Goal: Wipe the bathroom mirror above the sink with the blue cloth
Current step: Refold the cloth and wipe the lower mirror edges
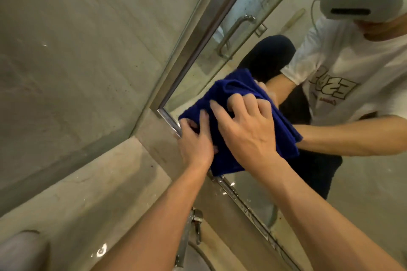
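At mirror [253,2] corner: both hands [196,138] [248,132] press blue cloth [229,90].

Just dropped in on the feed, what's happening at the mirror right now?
A person is wiping the mirror with a blue cloth, working at its lower left corner by the metal frame. Both hands are on the cloth: the left hand holds its lower edge near the frame, the right hand presses it against the glass, fingers curled into it. A faucet is below.
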`<act>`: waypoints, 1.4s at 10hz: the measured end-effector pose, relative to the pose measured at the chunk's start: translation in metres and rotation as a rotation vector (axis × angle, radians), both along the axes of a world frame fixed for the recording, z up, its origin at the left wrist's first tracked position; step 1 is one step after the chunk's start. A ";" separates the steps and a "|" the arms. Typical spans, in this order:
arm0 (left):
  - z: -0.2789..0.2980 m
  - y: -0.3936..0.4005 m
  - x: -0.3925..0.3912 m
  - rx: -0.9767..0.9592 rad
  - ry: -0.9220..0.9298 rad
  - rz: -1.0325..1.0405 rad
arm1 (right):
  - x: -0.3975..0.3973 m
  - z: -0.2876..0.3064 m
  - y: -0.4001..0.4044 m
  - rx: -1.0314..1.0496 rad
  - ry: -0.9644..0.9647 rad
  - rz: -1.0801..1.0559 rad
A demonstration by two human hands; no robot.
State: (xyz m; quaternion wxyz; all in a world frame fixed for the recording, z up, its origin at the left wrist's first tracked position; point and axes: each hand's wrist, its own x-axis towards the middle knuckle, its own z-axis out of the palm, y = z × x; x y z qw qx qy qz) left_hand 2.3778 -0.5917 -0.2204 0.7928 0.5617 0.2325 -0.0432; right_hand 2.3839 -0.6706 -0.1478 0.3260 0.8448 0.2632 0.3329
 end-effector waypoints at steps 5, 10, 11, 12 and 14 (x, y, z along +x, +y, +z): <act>0.014 0.025 0.021 -0.289 0.049 -0.074 | 0.007 0.008 0.025 0.193 0.102 -0.012; 0.010 -0.040 -0.043 0.142 -0.073 -0.173 | -0.054 -0.008 -0.046 0.162 0.048 -0.004; -0.009 -0.067 -0.080 0.131 -0.085 -0.457 | -0.115 -0.026 -0.100 0.151 0.015 -0.094; -0.024 -0.077 -0.100 0.086 -0.098 -0.670 | -0.156 -0.046 -0.128 0.213 -0.013 -0.242; 0.009 -0.048 -0.078 0.241 -0.362 -0.524 | -0.133 -0.055 -0.079 0.758 -0.245 -0.326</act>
